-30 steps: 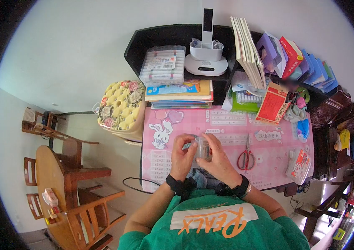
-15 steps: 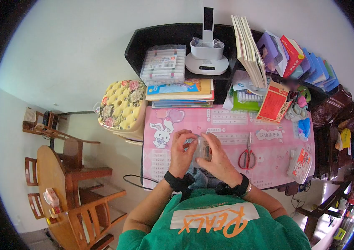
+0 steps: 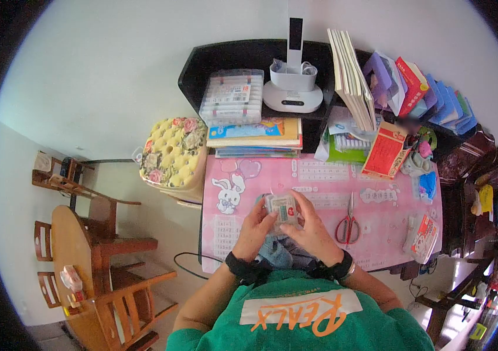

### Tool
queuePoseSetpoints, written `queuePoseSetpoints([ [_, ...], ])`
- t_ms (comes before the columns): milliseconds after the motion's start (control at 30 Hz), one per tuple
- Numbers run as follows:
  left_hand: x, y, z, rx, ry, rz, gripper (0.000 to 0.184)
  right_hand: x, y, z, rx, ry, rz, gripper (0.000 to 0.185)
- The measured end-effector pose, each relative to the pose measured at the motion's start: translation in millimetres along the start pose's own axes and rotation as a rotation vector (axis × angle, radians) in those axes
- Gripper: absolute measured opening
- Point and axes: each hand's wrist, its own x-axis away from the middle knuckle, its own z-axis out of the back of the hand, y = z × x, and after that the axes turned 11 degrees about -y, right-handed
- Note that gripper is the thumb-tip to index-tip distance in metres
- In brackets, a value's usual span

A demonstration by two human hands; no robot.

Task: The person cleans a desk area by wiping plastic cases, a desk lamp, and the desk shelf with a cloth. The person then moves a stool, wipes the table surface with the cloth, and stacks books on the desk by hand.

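The small clear box point(image 3: 283, 212) is held up over the near part of the pink mat point(image 3: 380, 231), its labelled face showing, gripped between the thumb and fingers of the left hand point(image 3: 253, 230) and right hand point(image 3: 312, 232). Scissors point(image 3: 351, 216) lie beside the right hand, blades pointing away; farther right sits a red-and-white pack point(image 3: 421, 240), and books point(image 3: 255, 137) are stacked behind.

Glossy clear plastic packet point(image 3: 282, 212) over smooth pink desk mat point(image 3: 325, 240)
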Motion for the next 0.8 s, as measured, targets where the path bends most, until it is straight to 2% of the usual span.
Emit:
queuePoseSetpoints([
  [33,0,0,3,-0.032,-0.006,-0.014,0.049,0,4,1,-0.149,-0.004,-0.032,0.074],
  [100,0,2,16,-0.099,-0.016,-0.041,0.047,1,7,1,-0.176,0.025,-0.035,0.067],
  [233,-7,39,46,-0.013,0.043,-0.092,0.043,7,17,4,-0.134,0.056,-0.057,0.055],
  [333,-23,95,61,0.188,0.027,-0.273,0.042,12,25,8,-0.048,0.071,-0.097,0.047],
  [433,-46,137,66,0.189,0.036,-0.437,0.039,20,27,11,-0.032,0.075,-0.102,0.041],
  [567,-102,160,101,0.071,0.096,-0.408,0.032,34,42,15,-0.015,0.107,-0.095,0.037],
  [800,-143,175,79,0.108,-0.107,-0.32,0.029,56,52,28,-0.108,0.207,-0.203,0.035],
])
